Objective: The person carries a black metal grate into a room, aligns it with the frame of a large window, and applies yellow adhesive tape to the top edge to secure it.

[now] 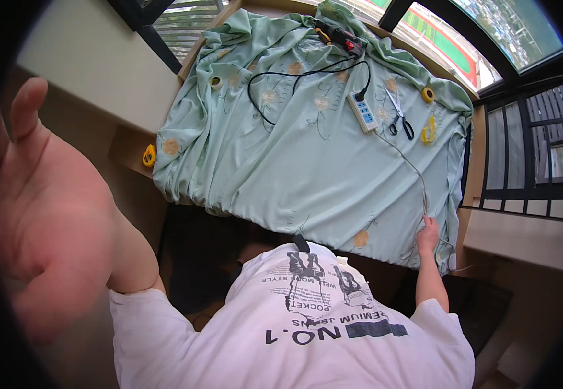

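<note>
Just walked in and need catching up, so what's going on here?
The person's right hand grips the pale cord of the power strip near the front edge of the green cloth. The left hand is raised in the foreground, open, apparently empty. A black cord is plugged into the strip; scissors lie beside it, a power tool farther back.

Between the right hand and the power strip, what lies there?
In the head view, a pale cord runs over the green cloth from the power strip to the right hand.
</note>
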A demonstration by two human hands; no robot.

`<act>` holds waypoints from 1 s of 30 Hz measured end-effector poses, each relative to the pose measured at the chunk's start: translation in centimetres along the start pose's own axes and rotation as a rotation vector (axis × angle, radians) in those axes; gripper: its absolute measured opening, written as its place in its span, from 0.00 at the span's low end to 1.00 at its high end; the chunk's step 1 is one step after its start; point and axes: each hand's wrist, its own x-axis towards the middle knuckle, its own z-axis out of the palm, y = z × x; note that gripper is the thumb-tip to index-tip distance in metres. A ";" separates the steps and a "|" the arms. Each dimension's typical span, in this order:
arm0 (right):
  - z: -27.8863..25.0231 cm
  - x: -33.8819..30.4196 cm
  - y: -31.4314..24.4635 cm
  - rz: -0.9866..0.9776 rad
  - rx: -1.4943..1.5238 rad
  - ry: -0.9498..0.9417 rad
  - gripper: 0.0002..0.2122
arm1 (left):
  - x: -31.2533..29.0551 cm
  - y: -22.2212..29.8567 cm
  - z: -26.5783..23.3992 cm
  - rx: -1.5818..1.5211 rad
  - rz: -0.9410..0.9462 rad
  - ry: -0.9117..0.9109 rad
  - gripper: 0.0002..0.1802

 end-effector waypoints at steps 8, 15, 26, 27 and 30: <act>-2.2 -12.7 -11.8 0.289 0.585 -0.146 0.09 | -28.0 -12.5 14.3 -0.049 -1.028 -0.442 0.11; 5.2 -40.6 -23.2 0.722 0.654 -0.963 0.18 | -40.7 -19.5 18.1 0.207 -0.609 -0.894 0.30; -13.5 -30.8 -34.8 0.471 0.658 -1.052 0.15 | -40.5 -25.2 16.9 0.288 -0.652 -0.889 0.37; -13.2 -31.7 -34.3 0.426 0.742 -0.976 0.11 | -41.6 -25.6 16.7 0.298 -0.669 -0.910 0.38; -14.4 -32.0 -34.9 0.708 0.939 -0.878 0.08 | -42.5 -26.0 17.0 0.288 -0.690 -0.903 0.39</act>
